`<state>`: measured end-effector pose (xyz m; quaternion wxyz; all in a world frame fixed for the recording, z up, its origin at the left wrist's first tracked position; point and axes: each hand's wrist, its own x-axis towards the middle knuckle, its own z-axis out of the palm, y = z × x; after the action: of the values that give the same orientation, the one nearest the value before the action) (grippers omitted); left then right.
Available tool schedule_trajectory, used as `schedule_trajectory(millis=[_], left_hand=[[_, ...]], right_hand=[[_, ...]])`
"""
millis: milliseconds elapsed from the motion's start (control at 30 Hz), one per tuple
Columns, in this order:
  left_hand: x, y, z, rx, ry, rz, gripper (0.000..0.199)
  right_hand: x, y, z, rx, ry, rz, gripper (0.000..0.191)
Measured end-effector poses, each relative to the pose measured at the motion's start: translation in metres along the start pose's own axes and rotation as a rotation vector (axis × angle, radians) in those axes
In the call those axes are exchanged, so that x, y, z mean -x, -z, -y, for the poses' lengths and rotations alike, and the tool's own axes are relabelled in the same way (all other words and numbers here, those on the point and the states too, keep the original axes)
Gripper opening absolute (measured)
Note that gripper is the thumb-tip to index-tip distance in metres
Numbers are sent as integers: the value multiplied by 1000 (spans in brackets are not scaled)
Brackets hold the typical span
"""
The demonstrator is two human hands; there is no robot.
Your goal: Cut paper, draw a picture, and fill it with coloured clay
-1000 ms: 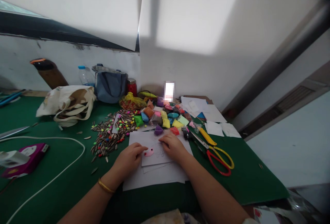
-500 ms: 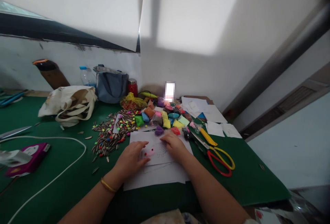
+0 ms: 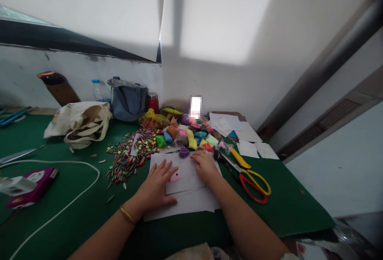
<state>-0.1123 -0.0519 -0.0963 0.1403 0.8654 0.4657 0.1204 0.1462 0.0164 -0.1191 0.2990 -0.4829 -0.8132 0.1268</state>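
Observation:
My left hand (image 3: pixel 158 182) lies with spread fingers on the white paper sheets (image 3: pixel 191 202). Beside its fingertips is a small flat pink piece (image 3: pixel 174 177) with a dark dot, partly covered by the hand. My right hand (image 3: pixel 207 169) rests on the upper right of the paper, its fingers bent and no object visible in them. Just beyond those fingers are a purple clay packet (image 3: pixel 184 152) and a red packet (image 3: pixel 207 147). Faint pencil lines show on the paper between the hands.
Sunflower seeds mixed with coloured beads (image 3: pixel 128 160) are heaped to the left. Several coloured clay packets (image 3: pixel 191 134) are piled behind the paper. Scissors (image 3: pixel 253 186) and a yellow-handled cutter (image 3: pixel 240 158) lie at right. Bags (image 3: pixel 128 100), a white cable (image 3: pixel 74 208) and a purple box (image 3: pixel 37 186) stand further left.
My left hand has spread its fingers and moved slightly right, now covering part of the pink piece. The right hand has shifted slightly right, its fingers drawn closer together.

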Motion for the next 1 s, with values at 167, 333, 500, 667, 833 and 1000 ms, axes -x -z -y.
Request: schedule_trajectory(millis=[167, 333, 500, 667, 833, 1000], left_hand=[[0, 1, 1, 22, -6, -20, 92], [1, 2, 0, 30, -18, -37, 88], [2, 7, -2, 56, -16, -33, 89], [1, 7, 1, 81, -9, -33, 93], [-1, 3, 8, 107, 35, -71, 104], [-2, 5, 5, 82, 34, -24, 110]], right_hand=[[3, 0, 10, 61, -46, 24, 41], [2, 0, 14, 51, -25, 6, 32], [-1, 17, 10, 155, -85, -103, 33], [-1, 32, -3, 358, -308, -198, 44], [-1, 33, -9, 419, -309, -192, 24], [-3, 35, -6, 351, -292, -278, 13]])
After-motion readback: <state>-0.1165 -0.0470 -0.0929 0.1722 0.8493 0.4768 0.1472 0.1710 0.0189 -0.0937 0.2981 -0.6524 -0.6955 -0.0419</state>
